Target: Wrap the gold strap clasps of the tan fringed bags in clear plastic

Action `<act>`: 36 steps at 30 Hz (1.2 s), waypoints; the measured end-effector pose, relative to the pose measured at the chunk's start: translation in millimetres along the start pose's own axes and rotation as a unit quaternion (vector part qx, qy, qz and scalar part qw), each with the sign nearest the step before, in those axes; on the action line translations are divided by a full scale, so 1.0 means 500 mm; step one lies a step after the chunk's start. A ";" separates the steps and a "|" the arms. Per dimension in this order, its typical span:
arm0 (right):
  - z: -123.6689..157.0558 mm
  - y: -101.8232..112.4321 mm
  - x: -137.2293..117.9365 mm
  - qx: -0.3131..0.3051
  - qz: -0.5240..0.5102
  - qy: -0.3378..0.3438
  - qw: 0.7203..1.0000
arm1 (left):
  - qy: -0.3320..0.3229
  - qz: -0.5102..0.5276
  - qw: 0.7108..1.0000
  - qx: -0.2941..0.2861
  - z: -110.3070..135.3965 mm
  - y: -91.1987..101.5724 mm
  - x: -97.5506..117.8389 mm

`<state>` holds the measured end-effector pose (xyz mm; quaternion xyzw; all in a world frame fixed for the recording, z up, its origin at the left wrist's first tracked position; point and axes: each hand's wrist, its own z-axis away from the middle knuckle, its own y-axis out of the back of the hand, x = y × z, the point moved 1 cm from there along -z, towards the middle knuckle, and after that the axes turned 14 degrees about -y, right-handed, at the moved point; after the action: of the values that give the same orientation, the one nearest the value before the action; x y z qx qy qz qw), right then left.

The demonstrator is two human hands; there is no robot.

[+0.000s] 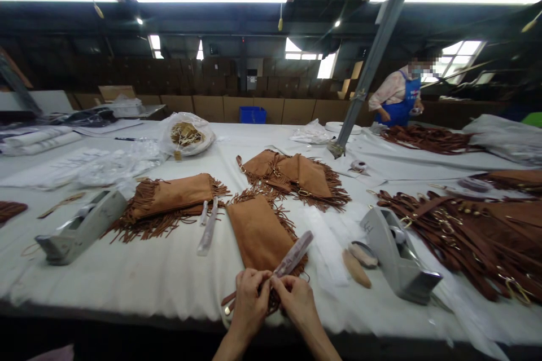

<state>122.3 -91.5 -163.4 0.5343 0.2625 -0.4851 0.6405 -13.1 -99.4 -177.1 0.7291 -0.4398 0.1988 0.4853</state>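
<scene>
My left hand (249,299) and my right hand (295,296) meet at the table's near edge, fingers pinched together on the lower end of a brown strap wrapped in clear plastic (294,256). The strap slants up to the right over a tan suede fringed bag (258,234) lying flat in front of me. A metal clasp end (227,310) sticks out left of my left hand.
Two grey tape dispensers (80,228) (398,259) flank me on the white table (148,276). More fringed bags (173,197) (296,177), wrapped straps (208,231) and a heap of brown straps (470,231) lie around. A person in a blue apron (398,98) works at the far right. A steel post (372,56) rises mid-table.
</scene>
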 end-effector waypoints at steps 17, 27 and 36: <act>0.024 -0.009 -0.014 0.022 -0.174 -0.021 0.984 | 0.166 0.362 0.914 0.075 -0.015 0.000 -0.033; 0.023 0.018 0.004 0.044 -0.135 -0.002 0.990 | 0.187 0.365 0.902 0.135 -0.019 0.006 -0.019; 0.035 -0.059 -0.024 -0.095 -0.334 -0.020 0.937 | 0.132 0.300 0.938 0.111 -0.003 0.008 -0.030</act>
<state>87.9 -102.7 -160.9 0.3424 0.4584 -0.6544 0.4944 -24.1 -92.2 -185.1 0.5796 -0.5452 0.4774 0.3727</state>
